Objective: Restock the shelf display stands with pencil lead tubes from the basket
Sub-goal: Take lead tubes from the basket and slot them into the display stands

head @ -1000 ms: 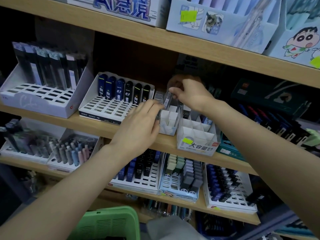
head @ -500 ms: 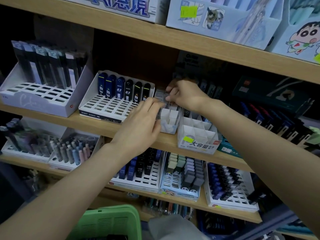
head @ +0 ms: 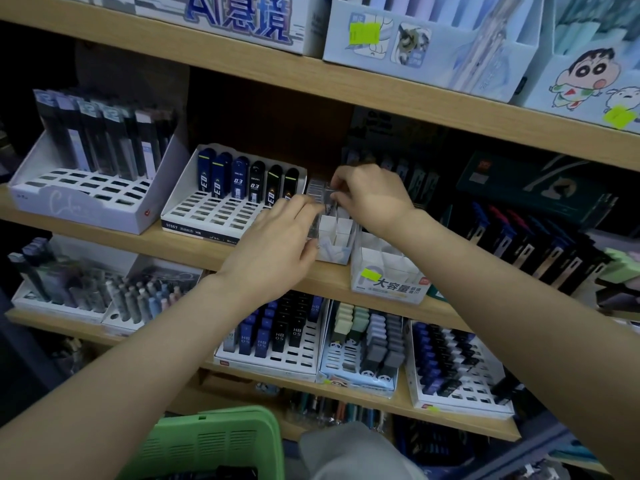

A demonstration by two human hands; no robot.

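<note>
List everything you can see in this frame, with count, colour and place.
wooden shelves: three, tan, stacked across the view
divided stand: one, white, middle shelf, centre
clear tubes: several, transparent, back of the divided stand
slotted stand: one, white, middle shelf, left of the divided stand
lead tubes: six, blue and black, back row of the slotted stand
labelled box: one, white with yellow sticker, right of the divided stand
basket: one, green, bottom edge
left hand: one, at the divided stand's left side, grip unclear
right hand: one, above the divided stand, pinching one of the clear tubes
</note>
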